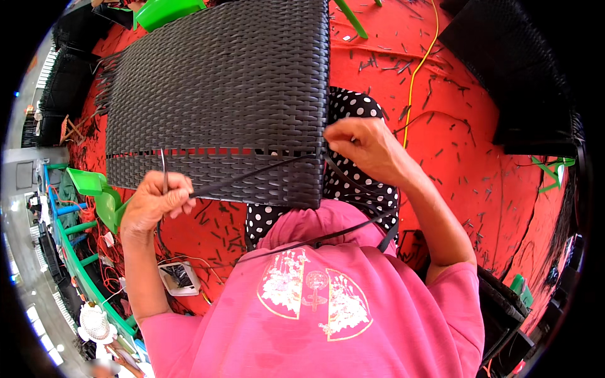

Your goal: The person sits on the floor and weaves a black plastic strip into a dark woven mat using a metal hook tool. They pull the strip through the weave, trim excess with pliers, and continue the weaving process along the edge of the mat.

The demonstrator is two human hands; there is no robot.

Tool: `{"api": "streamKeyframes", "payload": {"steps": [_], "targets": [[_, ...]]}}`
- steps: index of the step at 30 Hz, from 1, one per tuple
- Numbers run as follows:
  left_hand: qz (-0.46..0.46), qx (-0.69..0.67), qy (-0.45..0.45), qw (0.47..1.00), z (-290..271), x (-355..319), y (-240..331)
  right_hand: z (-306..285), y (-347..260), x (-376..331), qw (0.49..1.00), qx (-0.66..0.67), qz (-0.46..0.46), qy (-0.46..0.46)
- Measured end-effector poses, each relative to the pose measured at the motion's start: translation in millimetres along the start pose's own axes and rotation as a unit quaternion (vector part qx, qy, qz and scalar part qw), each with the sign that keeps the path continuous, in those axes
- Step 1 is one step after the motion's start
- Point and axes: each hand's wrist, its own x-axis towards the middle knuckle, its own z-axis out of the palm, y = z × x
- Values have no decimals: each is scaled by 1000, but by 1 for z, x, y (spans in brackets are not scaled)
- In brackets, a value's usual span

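Observation:
A black woven wicker panel (220,88) lies across my lap, with a narrow unwoven gap near its front end. My left hand (154,201) is closed over the panel's near left part, pinching a flat black plastic strip (252,170). From there the strip is stretched over the weave to the panel's right edge. A thin grey sliver (165,170) stands up from the same hand; its kind is unclear. My right hand (368,148) is at that right edge, fingers pinched together beside the strip; what is between them is hidden. Loose strip hangs across my lap.
Short black offcuts litter the red floor covering (454,183). A yellow cable (413,94) runs along it at right. Green plastic chairs (104,195) stand at left and beyond the panel. Dark woven pieces (517,69) are at far right, and a white tray (179,278) lies at lower left.

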Motion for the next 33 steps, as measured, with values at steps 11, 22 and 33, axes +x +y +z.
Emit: {"api": "streamKeyframes", "payload": {"steps": [11,22,33], "targets": [[-154,63,33,985,3,14,-105,26,24,-56,970,211,87,-83],[-157,46,118,979,6,16,-87,-67,3,-102,825,497,-251,-99],[91,-386,-38,917,31,13,-48,-117,42,-123,968,-80,136,197]]}}
